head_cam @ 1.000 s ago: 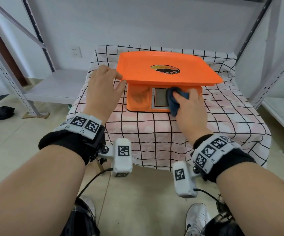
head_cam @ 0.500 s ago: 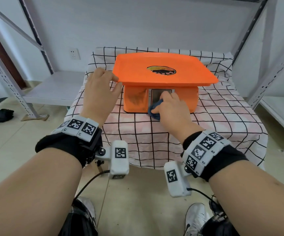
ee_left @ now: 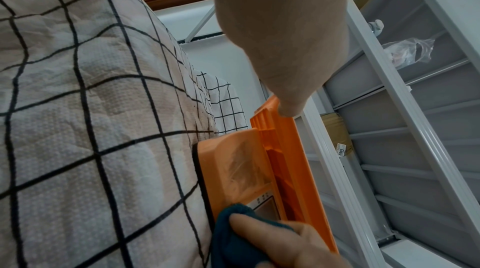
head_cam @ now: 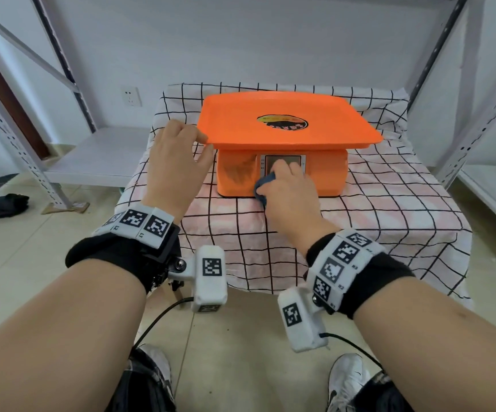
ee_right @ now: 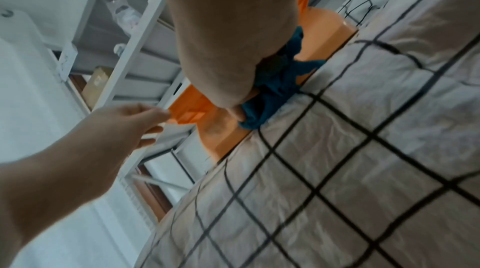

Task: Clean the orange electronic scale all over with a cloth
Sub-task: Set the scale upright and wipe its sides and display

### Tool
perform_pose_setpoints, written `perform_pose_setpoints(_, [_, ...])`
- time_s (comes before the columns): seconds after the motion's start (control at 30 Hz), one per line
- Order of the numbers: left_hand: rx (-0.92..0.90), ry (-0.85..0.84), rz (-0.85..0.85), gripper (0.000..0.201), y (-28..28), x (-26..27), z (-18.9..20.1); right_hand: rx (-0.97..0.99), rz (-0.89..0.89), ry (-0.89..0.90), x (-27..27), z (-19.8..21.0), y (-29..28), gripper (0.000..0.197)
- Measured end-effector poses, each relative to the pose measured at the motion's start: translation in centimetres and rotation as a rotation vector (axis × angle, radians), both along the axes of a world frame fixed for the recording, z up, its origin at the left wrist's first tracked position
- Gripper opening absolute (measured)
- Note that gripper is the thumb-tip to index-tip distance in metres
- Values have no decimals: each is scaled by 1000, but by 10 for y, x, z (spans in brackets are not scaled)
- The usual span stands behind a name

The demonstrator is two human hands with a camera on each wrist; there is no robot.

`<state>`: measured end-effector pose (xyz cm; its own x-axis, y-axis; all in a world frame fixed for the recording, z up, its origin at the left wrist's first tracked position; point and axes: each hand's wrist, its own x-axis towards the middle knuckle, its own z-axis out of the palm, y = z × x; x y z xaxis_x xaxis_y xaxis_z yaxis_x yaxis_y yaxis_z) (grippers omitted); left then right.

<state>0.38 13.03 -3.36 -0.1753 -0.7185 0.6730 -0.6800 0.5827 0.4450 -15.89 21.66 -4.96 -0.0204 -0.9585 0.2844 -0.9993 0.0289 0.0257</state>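
Observation:
The orange electronic scale (head_cam: pixel 288 135) stands on a checked cloth-covered table (head_cam: pixel 389 209), its wide tray on top and a grey display (head_cam: pixel 282 163) on the front face. My left hand (head_cam: pixel 178 162) grips the tray's front left corner, fingers over the rim and thumb beneath. My right hand (head_cam: pixel 288 191) holds a dark blue cloth (head_cam: pixel 263 187) bunched under its fingers and presses it against the scale's front, at the display's lower left. In the left wrist view the cloth (ee_left: pixel 233 237) lies at the display's edge. In the right wrist view the cloth (ee_right: pixel 275 91) sits where the scale's body (ee_right: pixel 221 135) meets the table.
Grey metal shelving uprights (head_cam: pixel 478 120) flank the table on both sides, with a low white shelf (head_cam: pixel 101 156) at the left. A dark bundle (head_cam: pixel 3 205) lies on the tiled floor at far left. My shoes (head_cam: pixel 348 379) are below, near the table's front.
My right hand has slid the cloth from the right of the display leftward and down to its lower left. The left hand has kept its grip on the tray corner.

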Motion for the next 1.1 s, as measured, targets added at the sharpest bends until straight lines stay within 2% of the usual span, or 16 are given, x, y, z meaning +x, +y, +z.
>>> perform_pose_setpoints(0.2, [-10,-3,6,17,-1,-3,-3,37,-141,51,-25,10,11,31])
perform_pose_setpoints(0.4, [6,17,10,18,-1,-8,-5,72,-8,-15,-5,4,2,33])
perform_pose_setpoints(0.53, [-3,33,28,20,-4,-12,-8,54,-9,58,-12,3,2,33])
perform_pose_setpoints(0.63, [0,57,46,21,-5,-16,-10,27,-67,92,-22,3,4,29])
perform_pose_setpoints(0.8, [3,62,43,22,-4,-17,-10,15,-231,48,-41,7,12,23])
perform_pose_setpoints(0.93, [2,46,42,22,-4,-17,-10,61,-123,1,-11,3,5,25])
perform_pose_setpoints(1.03, [-4,39,38,22,-4,-16,-11,57,-11,43,10,-4,-1,28])
perform_pose_setpoints(1.1, [-12,44,32,22,-4,-15,-11,59,-13,58,7,-4,-1,29])
